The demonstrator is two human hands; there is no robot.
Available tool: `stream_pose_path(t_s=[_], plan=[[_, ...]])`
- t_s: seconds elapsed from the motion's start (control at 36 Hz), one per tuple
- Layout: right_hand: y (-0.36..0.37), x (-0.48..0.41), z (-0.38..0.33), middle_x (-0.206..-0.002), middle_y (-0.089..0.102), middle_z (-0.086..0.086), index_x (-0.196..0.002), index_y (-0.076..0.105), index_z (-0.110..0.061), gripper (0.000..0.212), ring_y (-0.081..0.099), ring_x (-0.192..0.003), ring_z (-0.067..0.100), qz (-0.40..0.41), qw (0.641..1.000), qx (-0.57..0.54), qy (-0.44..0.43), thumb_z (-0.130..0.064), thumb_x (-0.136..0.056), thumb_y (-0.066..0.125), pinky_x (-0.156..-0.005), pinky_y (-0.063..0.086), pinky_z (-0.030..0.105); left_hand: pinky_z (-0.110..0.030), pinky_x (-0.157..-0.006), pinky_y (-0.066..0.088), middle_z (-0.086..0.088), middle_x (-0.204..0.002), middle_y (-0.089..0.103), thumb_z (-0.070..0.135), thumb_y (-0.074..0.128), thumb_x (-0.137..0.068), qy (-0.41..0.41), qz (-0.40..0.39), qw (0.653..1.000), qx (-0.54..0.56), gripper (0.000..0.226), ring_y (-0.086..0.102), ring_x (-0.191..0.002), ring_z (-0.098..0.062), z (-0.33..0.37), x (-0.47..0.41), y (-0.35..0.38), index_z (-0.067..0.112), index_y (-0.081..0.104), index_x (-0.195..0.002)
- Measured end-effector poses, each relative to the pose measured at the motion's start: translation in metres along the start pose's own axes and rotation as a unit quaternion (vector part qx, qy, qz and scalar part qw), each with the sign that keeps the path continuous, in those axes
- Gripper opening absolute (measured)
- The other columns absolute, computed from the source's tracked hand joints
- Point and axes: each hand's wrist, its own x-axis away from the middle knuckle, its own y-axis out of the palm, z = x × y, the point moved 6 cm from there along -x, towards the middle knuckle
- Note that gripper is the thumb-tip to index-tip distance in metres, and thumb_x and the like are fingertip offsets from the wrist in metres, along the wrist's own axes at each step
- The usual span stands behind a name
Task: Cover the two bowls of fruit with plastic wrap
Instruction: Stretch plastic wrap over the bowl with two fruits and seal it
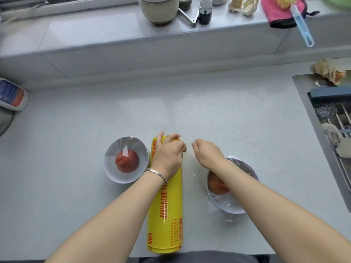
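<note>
Because the roll of wrap (165, 205) lies lengthwise between the two bowls near the counter's (209, 111) front edge, film can run off it to either side. The left bowl (112, 154) shows a sheen over its red fruit (126, 161). The right bowl (231, 207) wears crinkled film, loose at the rim. The left hand (168, 154) curls over the roll's far end, steadying it. Just beside it, the right hand (207, 152) has its fingers bunched, perhaps pinching film to tear, though I cannot tell.

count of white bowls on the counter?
2. The left bowl sits left of the yellow wrap roll; the right bowl sits right of it, partly under an arm. No others seem hidden.
</note>
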Motion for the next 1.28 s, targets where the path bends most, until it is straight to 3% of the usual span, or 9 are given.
stream_pose_path(t_s=[0.14, 0.25, 0.36, 0.44, 0.67, 0.86, 0.94, 1.08, 1.28], plan=[[-0.006, 0.011, 0.009, -0.065, 0.056, -0.004, -0.079, 0.06, -0.016, 0.03, 0.056, -0.073, 0.019, -0.046, 0.978, -0.198, -0.035, -0.026, -0.097, 0.039, -0.073, 0.04, 0.03, -0.039, -0.11, 0.008, -0.002, -0.087, 0.069, 0.02, 0.045, -0.085, 0.001, 0.023, 1.0, 0.003, 0.025, 0.055, -0.114, -0.019, -0.002, 0.001, -0.005, 0.012, 0.068, -0.079], [-0.026, 0.023, 0.009, -0.074, 0.064, 0.0, -0.08, 0.063, -0.017, 0.024, 0.059, -0.075, 0.012, 0.003, 0.916, -0.4, -0.023, -0.008, -0.09, 0.044, -0.075, 0.042, 0.023, -0.041, -0.108, 0.014, -0.002, -0.084, 0.068, 0.023, 0.052, -0.081, 0.001, 0.048, 0.999, 0.021, 0.019, 0.059, -0.108, -0.021, -0.002, 0.002, -0.007, 0.011, 0.067, -0.082], [-0.017, 0.03, -0.005, -0.119, 0.061, 0.004, -0.12, 0.057, -0.013, 0.038, 0.055, -0.114, 0.017, -0.035, 0.982, -0.171, -0.071, -0.022, -0.084, 0.055, -0.097, 0.04, 0.029, -0.041, -0.107, 0.019, -0.001, -0.082, 0.068, 0.034, 0.044, -0.08, 0.006, 0.059, 0.997, 0.039, 0.032, 0.059, -0.106, -0.022, -0.004, 0.003, -0.008, 0.012, 0.066, -0.087], [0.005, 0.031, -0.014, -0.128, 0.057, 0.006, -0.125, 0.054, -0.011, 0.049, 0.051, -0.12, 0.021, -0.08, 0.991, -0.02, -0.108, -0.039, -0.085, 0.057, -0.101, 0.04, 0.034, -0.041, -0.106, 0.021, -0.002, -0.084, 0.068, 0.034, 0.044, -0.079, 0.0, 0.067, 0.996, 0.055, 0.032, 0.06, -0.105, -0.024, -0.005, 0.004, -0.009, 0.011, 0.066, -0.084], [0.009, 0.034, -0.009, -0.085, 0.064, 0.01, -0.077, 0.059, -0.016, 0.029, 0.055, -0.085, 0.026, -0.052, 0.989, -0.011, -0.139, -0.037, -0.094, 0.046, -0.073, 0.039, 0.034, -0.045, -0.112, 0.001, 0.003, -0.082, 0.058, 0.049, 0.037, -0.074, 0.064, -0.038, 0.997, -0.013, 0.044, 0.046, -0.114, -0.023, 0.0, 0.008, -0.007, 0.024, 0.071, -0.085], [0.005, 0.039, -0.007, -0.092, 0.066, 0.012, -0.079, 0.056, -0.015, 0.026, 0.056, -0.092, 0.032, -0.03, 0.987, 0.049, -0.15, -0.028, -0.094, 0.041, -0.073, 0.038, 0.036, -0.046, -0.11, -0.01, 0.015, -0.105, 0.06, 0.056, 0.041, -0.084, 0.106, -0.138, 0.979, -0.108, 0.04, 0.032, -0.132, -0.014, 0.005, 0.008, 0.001, 0.03, 0.071, -0.091], [0.006, 0.038, -0.012, -0.094, 0.067, 0.011, -0.073, 0.047, -0.018, 0.024, 0.056, -0.094, 0.033, 0.007, 0.986, 0.086, -0.143, -0.027, -0.094, 0.038, -0.073, 0.035, 0.035, -0.051, -0.11, -0.005, 0.015, -0.092, 0.067, 0.042, 0.052, -0.086, 0.109, -0.116, 0.984, -0.083, 0.028, 0.041, -0.129, -0.017, 0.003, 0.008, -0.001, 0.022, 0.072, -0.083], [0.01, 0.032, -0.02, -0.098, 0.067, 0.014, -0.09, 0.063, -0.011, 0.026, 0.057, -0.1, 0.032, 0.055, 0.985, 0.118, -0.116, -0.021, -0.091, 0.039, -0.081, 0.034, 0.036, -0.048, -0.111, -0.004, 0.014, -0.085, 0.069, 0.037, 0.048, -0.084, 0.101, -0.098, 0.987, -0.073, 0.031, 0.043, -0.127, -0.016, -0.001, 0.007, 0.003, 0.018, 0.072, -0.078], [0.013, 0.021, -0.009, -0.109, 0.066, 0.013, -0.101, 0.064, -0.012, 0.027, 0.057, -0.106, 0.032, 0.033, 0.984, 0.172, -0.029, -0.022, -0.089, 0.042, -0.086, 0.037, 0.033, -0.054, -0.106, 0.008, 0.012, -0.072, 0.067, 0.029, 0.055, -0.077, 0.135, -0.043, 0.989, -0.039, 0.021, 0.06, -0.106, -0.019, 0.004, 0.008, -0.003, 0.017, 0.068, -0.064]])
